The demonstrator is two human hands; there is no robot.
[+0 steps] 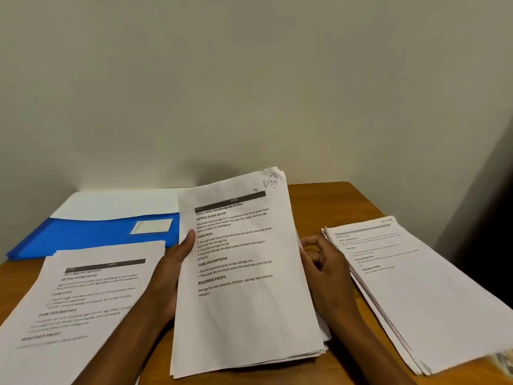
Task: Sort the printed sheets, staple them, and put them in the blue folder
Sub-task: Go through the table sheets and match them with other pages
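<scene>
A thick stack of printed sheets [244, 301] stands tilted up in the middle of the wooden table [347, 201]. My left hand [172, 262] grips its left edge, thumb on the front page. My right hand [324, 262] is at the stack's right edge, fingers curled beside and behind the pages. The blue folder [91, 234] lies open at the back left, a white sheet inside it. One pile of printed sheets [80, 295] lies flat at the left, and another pile [416, 287] lies at the right.
The table stands against a plain wall. Its right edge runs past the right pile, with a dark gap beyond. A small unclear object [503, 359] shows at the bottom right corner.
</scene>
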